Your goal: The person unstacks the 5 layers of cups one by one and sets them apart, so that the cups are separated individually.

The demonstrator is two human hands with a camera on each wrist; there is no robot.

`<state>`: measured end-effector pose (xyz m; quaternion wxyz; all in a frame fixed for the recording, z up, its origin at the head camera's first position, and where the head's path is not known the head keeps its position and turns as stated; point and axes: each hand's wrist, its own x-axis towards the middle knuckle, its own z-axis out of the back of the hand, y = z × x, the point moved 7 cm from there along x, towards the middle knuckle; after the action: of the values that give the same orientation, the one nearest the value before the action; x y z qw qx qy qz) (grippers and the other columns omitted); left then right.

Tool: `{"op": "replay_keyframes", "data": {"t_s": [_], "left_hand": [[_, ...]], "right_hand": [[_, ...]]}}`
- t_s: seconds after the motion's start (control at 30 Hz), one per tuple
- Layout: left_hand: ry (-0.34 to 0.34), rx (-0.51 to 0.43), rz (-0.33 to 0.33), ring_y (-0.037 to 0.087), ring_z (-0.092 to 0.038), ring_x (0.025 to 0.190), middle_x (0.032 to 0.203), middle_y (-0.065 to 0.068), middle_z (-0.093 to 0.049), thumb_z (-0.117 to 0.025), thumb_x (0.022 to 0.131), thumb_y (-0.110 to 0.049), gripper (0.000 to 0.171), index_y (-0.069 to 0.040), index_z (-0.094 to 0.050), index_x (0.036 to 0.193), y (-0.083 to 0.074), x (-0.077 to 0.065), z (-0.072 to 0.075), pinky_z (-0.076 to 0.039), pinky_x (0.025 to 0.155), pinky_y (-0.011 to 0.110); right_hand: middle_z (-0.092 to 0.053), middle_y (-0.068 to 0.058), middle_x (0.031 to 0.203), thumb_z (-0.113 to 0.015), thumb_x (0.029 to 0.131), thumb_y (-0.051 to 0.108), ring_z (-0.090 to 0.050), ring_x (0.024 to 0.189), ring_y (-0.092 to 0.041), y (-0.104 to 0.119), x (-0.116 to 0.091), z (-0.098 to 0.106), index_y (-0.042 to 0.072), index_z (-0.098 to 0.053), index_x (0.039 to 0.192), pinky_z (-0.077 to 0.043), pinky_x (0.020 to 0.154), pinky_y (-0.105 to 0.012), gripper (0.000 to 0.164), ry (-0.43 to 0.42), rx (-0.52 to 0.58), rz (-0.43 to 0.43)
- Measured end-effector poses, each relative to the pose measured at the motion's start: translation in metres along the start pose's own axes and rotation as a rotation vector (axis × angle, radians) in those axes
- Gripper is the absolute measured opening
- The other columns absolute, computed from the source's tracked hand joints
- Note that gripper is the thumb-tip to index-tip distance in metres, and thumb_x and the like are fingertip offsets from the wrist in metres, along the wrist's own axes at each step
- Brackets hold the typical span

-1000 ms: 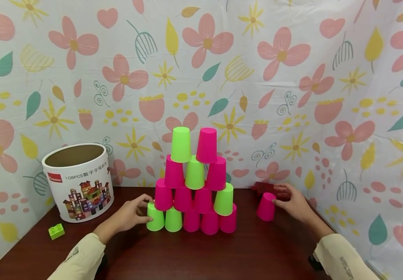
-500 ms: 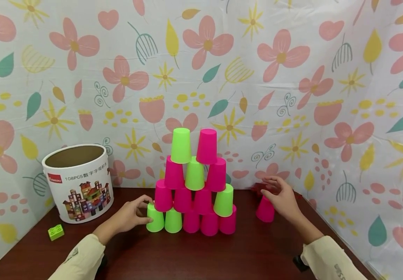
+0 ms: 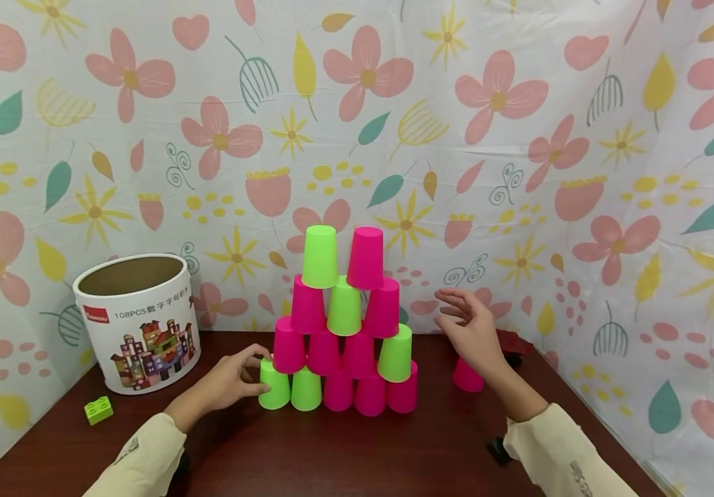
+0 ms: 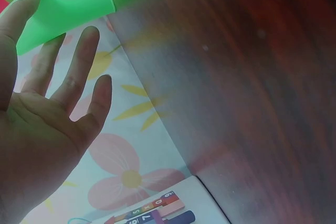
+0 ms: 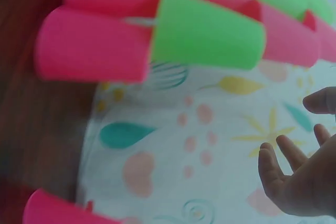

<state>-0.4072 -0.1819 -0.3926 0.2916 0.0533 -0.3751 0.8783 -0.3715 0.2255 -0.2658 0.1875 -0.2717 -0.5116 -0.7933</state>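
Observation:
Several pink and green cups stand upside down in a stepped stack, with a green cup (image 3: 321, 257) and a pink cup (image 3: 365, 259) side by side on top. At the stack's lower left corner, my left hand (image 3: 226, 379) has its thumb and fingertips right at a bottom green cup (image 3: 274, 384). Its fingers look fairly straight in the left wrist view, the thumb overlapping the green cup (image 4: 73, 9). My right hand (image 3: 471, 335) hovers right of the stack, fingers spread and holding nothing. Below it a single pink cup (image 3: 468, 375) stands apart, its top hidden by the hand.
A white printed bucket (image 3: 139, 324) stands at the left, with a small green toy brick (image 3: 98, 410) in front of it. A dark red object (image 3: 514, 342) lies behind the right forearm. Flowered cloth (image 3: 518, 207) hangs behind the dark wooden table (image 3: 344, 455).
My right hand has left the single pink cup, moving up and left toward the stack. The left hand has stayed beside the lower green cup, and the stack looks the same.

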Motion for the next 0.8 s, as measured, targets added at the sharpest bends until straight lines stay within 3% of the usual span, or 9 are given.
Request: {"op": "replay_keyframes", "data": {"t_s": [0.1,0.37,0.8], "left_hand": [[0.005,-0.003,0.000,0.015,-0.067,0.078,0.115,0.015,-0.069,-0.079,0.086,-0.023,0.044,-0.019,-0.051,0.119,0.000,0.000,0.000,-0.054,0.068,0.030],[0.009,-0.020,-0.009,0.016,-0.068,0.080,0.116,0.015,-0.069,-0.079,0.086,-0.022,0.044,-0.018,-0.051,0.120,-0.001,0.002,0.000,-0.055,0.068,0.030],[0.012,-0.025,0.000,0.014,-0.068,0.080,0.116,0.014,-0.070,-0.079,0.087,-0.023,0.044,-0.019,-0.050,0.120,0.001,-0.001,-0.002,-0.055,0.068,0.029]], "right_hand": [[-0.062,-0.014,0.131,-0.065,0.094,0.005,-0.061,0.112,-0.032,0.016,0.004,-0.008,0.003,-0.056,0.132,-0.052,0.080,-0.021,0.039,-0.007,0.026,0.010],[-0.061,-0.009,0.135,-0.069,0.091,0.008,-0.060,0.114,-0.030,0.062,0.014,-0.036,0.011,-0.056,0.135,-0.049,0.088,-0.043,0.045,-0.001,0.083,0.082],[-0.057,-0.008,0.137,-0.073,0.090,0.016,-0.057,0.112,-0.030,0.091,0.040,-0.054,0.015,-0.054,0.139,-0.047,0.090,-0.050,0.053,0.014,0.121,0.101]]}}
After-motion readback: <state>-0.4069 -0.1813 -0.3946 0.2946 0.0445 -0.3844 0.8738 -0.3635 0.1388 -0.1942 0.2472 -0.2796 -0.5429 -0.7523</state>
